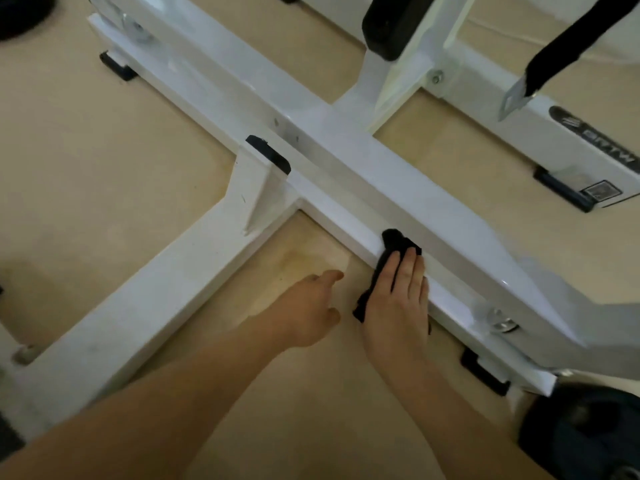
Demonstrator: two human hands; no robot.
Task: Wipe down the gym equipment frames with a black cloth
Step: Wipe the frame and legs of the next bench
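Note:
A white gym machine frame (346, 161) lies low over a tan floor, with a long beam running diagonally from top left to bottom right. A black cloth (393, 242) rests on the beam's lower ledge. My right hand (398, 299) lies flat on the cloth, fingers together, pressing it against the ledge. Part of the cloth sticks out beyond the fingertips and at the thumb side. My left hand (311, 306) hovers just left of it over the floor, holding nothing, fingers loosely curled.
A side leg (156, 282) of the frame branches toward the bottom left. Black rubber feet (485, 370) sit under the beam. A black weight plate (585, 434) lies at bottom right. A second white frame with a black strap (568, 53) stands top right.

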